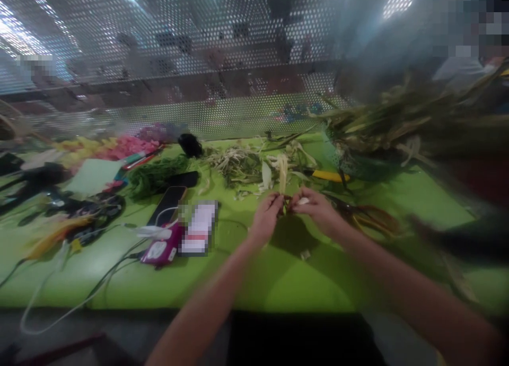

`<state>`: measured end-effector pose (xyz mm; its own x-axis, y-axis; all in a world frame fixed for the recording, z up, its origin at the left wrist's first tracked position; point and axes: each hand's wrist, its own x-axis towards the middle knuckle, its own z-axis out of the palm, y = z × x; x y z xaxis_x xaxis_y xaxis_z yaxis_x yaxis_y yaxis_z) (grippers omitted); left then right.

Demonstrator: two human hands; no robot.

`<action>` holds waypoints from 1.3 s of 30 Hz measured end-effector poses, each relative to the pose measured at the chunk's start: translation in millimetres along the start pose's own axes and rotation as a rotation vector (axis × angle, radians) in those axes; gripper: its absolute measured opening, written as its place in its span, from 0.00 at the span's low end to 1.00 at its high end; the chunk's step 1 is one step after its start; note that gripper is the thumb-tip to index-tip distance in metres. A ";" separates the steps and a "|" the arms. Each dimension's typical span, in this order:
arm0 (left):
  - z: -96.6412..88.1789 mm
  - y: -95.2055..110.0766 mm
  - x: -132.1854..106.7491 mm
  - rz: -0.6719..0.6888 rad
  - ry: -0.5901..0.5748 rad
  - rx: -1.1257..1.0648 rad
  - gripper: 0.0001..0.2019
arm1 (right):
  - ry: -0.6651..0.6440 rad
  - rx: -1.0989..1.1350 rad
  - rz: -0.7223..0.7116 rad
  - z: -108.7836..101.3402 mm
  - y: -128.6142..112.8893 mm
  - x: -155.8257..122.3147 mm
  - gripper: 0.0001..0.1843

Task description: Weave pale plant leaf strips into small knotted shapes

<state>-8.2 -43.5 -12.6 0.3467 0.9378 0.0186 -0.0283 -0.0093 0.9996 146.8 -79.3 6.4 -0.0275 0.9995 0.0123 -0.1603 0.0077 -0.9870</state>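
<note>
Both my hands meet over the green table (278, 281), a little past its middle. My left hand (265, 217) and my right hand (318, 209) have their fingers pinched together on a pale yellow strip of leaf (283, 177) that stands up between them. The picture is blurred, so the finer grip is unclear. A pile of pale leaf scraps (238, 164) lies just beyond my hands.
A big bundle of green leaves (401, 122) lies at the right, with a yellow-handled tool (330, 175) below it. Two phones (169, 201), a magenta device (161, 249) with white cables, pink and yellow material (115, 146) sit left. A perforated metal screen (199, 48) stands behind.
</note>
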 end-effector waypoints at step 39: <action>-8.7 4.2 -2.7 -0.131 -0.516 -0.033 0.19 | 0.284 -0.116 -0.023 -10.9 9.6 10.8 0.14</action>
<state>-17.5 -43.1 -8.6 0.7654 0.6373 -0.0890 0.0198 0.1150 0.9932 155.7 -68.2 -4.7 0.2546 0.9670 0.0059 -0.0433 0.0175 -0.9989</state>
